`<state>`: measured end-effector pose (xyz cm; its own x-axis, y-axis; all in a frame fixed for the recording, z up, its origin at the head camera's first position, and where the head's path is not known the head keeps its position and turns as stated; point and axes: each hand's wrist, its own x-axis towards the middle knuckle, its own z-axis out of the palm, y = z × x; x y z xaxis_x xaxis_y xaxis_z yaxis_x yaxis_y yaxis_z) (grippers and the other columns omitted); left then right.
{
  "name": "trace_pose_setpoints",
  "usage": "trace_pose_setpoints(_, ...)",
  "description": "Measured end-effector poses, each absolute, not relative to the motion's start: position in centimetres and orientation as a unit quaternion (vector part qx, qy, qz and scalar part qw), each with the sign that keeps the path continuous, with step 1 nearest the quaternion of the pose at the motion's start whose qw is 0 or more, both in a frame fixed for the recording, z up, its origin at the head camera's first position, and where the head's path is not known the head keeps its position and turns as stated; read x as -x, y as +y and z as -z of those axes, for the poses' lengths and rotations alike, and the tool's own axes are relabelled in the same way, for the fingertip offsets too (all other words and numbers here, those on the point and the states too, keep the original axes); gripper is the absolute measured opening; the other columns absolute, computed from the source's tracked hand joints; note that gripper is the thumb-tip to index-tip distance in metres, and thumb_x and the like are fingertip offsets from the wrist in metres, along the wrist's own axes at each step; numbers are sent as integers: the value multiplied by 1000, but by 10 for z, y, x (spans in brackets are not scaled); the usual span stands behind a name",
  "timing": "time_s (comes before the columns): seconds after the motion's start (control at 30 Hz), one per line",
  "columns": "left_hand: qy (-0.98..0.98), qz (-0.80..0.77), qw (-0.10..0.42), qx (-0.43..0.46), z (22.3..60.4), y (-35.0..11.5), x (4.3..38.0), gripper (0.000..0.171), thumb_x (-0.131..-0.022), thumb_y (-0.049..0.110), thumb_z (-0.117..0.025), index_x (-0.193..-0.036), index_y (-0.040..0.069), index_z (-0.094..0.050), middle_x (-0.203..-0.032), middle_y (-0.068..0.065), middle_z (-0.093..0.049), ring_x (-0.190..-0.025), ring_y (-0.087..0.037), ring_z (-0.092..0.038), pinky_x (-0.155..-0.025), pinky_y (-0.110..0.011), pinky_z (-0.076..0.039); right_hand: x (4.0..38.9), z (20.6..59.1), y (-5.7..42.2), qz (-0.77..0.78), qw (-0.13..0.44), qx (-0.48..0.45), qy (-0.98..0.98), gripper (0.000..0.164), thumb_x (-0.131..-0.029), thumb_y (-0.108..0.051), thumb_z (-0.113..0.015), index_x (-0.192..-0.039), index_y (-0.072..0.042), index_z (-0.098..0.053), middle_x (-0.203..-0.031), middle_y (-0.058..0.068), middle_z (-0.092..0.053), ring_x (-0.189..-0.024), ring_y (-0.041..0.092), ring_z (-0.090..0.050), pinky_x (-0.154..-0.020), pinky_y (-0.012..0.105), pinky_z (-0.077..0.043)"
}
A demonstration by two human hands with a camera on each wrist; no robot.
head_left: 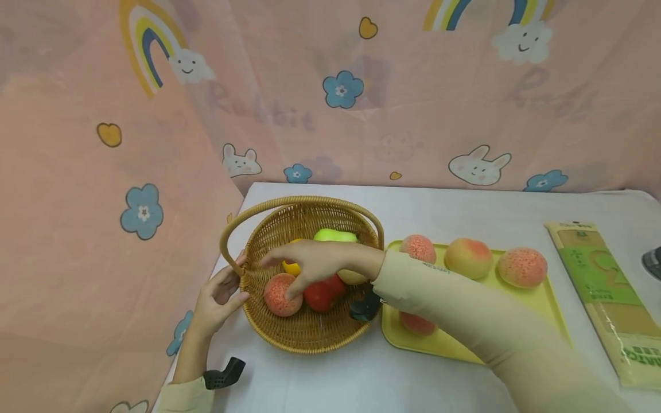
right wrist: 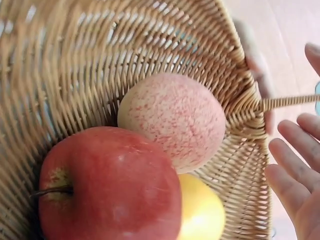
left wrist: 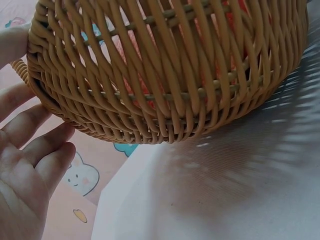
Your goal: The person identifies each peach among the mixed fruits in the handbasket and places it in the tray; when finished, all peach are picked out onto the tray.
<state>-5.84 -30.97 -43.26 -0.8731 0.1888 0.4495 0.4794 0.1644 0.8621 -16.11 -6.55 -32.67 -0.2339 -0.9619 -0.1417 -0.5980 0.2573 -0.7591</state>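
Observation:
A wicker basket point(head_left: 304, 338) with an arched handle stands on the white table and contains several fruits. My left hand point(head_left: 212, 304) grips its left rim near the handle's base; in the left wrist view the fingertips point(left wrist: 62, 132) meet the woven edge. My right hand point(head_left: 310, 261) hovers over the basket, fingers spread with nothing in them. Below its thumb lies a speckled pink peach point(right wrist: 172, 120), beside a red apple point(right wrist: 115, 185) and a yellow fruit point(right wrist: 200, 210). A bright green fruit point(head_left: 334, 235) lies farther back; a pale one point(head_left: 353, 277) is partly covered by the right wrist.
Right of the basket, a yellow tray point(head_left: 537, 312) bears several peaches, among them a yellow-pink one point(head_left: 469, 258); the right sleeve covers part of it. A green-and-tan package point(head_left: 604, 287) lies farther right. A dark object point(head_left: 653, 263) shows at the right edge. Patterned pink cloth hangs behind.

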Motion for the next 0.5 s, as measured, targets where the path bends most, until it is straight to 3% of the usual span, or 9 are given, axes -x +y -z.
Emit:
trace_pose_setpoints(0.13, -753, 608, 117, 221, 433, -311, 59, 59, -80, -17, -60, -134, -18, -37, -146, -17, -42, -135, -13, -41, -107, -21, -38, 170, 336, -74, 286, 336, 530, 724, 65, -82, -15, -72, -141, -7, -43, -143, 4, -47, -137, 20, -37, -113, 36, -33)
trace_pose_setpoints(0.27, -753, 609, 115, 220, 434, -312, 59, 58, -80, -16, -60, -134, -18, -37, -145, -21, -41, -135, -13, -41, -107, -21, -39, 176, 348, -81, 286, 370, 521, 714, 68, -81, -14, -73, -141, -7, -41, -145, 4, -45, -136, 19, -38, -113, 33, -32)
trace_pose_setpoints(0.5, -740, 621, 109, 235, 434, -312, 60, 60, -82, -14, -60, -136, -19, -34, -147, -19, -39, -135, -14, -41, -108, -22, -38, 175, 368, -89, 256, 397, 492, 731, 68, -77, -16, -77, -138, -14, -48, -135, 3, -51, -116, 13, -49, -97, 25, -43)
